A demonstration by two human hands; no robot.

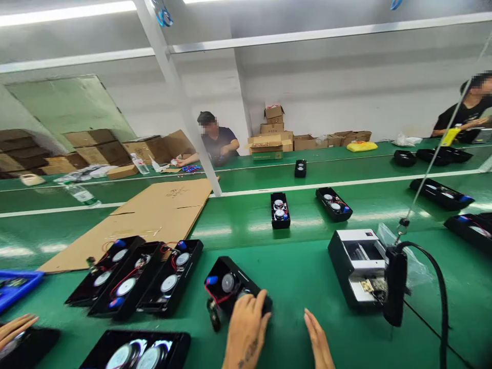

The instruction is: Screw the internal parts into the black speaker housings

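An open black speaker housing [226,284] with a round driver, a blue part and red wires lies on the green belt just in front of me. My left hand [246,330] grips its near end, fingers curled over the edge. My right hand [318,342] hovers a little to the right, fingers stretched out and holding nothing, above bare green surface. Three similar housings [134,279] lie side by side to the left, touching one another.
A grey and black machine [355,266] with a hanging black tool [395,287] and cable stands at right. Flat cardboard [154,215] lies at left, a blue tray [15,287] beyond. Another person's hand [15,328] rests at the far left. More housings sit on the belt [280,210]; two people work across it.
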